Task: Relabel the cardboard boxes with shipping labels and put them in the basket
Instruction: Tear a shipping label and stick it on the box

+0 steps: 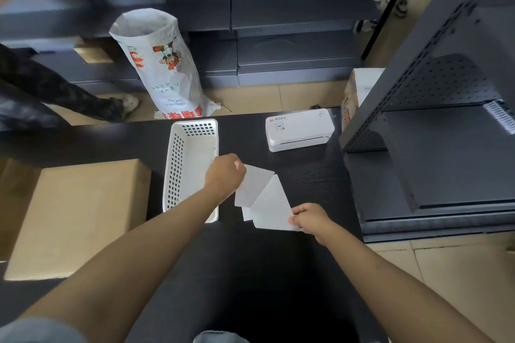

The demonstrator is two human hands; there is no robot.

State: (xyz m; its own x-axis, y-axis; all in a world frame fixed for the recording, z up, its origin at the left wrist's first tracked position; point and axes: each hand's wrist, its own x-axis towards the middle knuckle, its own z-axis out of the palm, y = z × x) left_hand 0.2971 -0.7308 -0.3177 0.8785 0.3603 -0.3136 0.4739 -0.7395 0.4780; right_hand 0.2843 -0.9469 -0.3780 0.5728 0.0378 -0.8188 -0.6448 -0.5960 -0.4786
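Both forearms extend from the near edge over a dark worktop point(278, 273). The right hand point(309, 218) pinches the near corner of a white label sheet point(274, 209), fingers curled onto its edge. The left hand point(224, 174), fist curled, grips the far-left edge of a second white sheet point(252, 185) joined to the first along a fold; further sheet edges show beneath them at the near left. The two hands are apart, each closed on the paper, which is held just above or against the worktop; which cannot be told. Just left of the left hand stands a white perforated basket point(178, 164), lengthwise near to far, with nothing visible inside. To the near left, a large closed cardboard box point(80, 214) stands beside the worktop. At the far right of the worktop rests a white label printer point(299, 132). Beyond the far edge, a white printed sack point(158, 64) stands upright and open on the floor. Grey metal shelving point(278, 8) runs along the far side and the right. Another person's leg and shoe point(122, 104) show at far left.
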